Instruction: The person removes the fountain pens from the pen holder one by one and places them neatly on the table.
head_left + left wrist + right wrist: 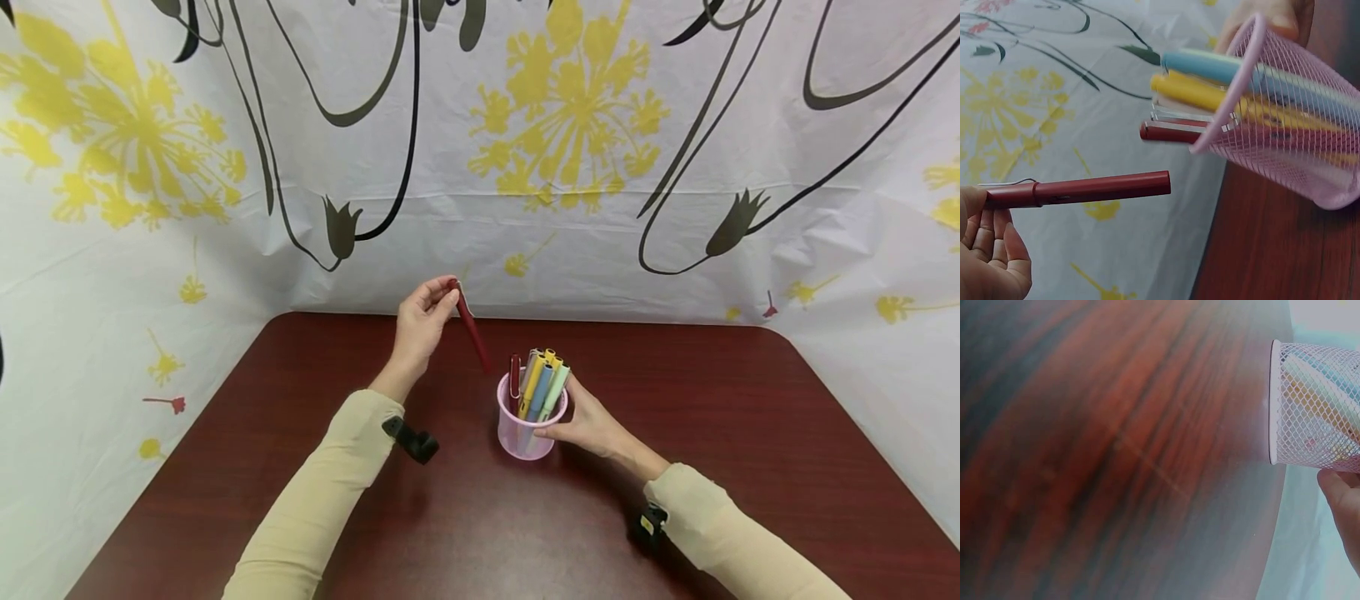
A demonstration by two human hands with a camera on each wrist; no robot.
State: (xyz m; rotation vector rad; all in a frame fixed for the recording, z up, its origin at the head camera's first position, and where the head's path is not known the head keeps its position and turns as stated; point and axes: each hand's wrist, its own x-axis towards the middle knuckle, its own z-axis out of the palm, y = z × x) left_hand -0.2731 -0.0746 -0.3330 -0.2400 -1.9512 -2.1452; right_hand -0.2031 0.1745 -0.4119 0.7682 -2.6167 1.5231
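A dark red pen (472, 323) hangs at a slant from my left hand (425, 321), pinched near its clip end between thumb and fingers. In the left wrist view the pen (1104, 187) points toward the cup's mouth, apart from it. My right hand (592, 421) grips the side of a pink mesh pen cup (517, 437); its thumb (1333, 487) shows against the mesh in the right wrist view. Inside the cup stand another red pen (514, 383), a blue pen (542, 392), a light green pen (557, 390), and several yellow and pale ones.
Below the hands is a dark red-brown wooden table (480, 533). A white cloth (435, 167) with yellow flowers and dark stems hangs behind its far edge. Black wrist cameras sit on the left sleeve (315, 492) and right sleeve (735, 525).
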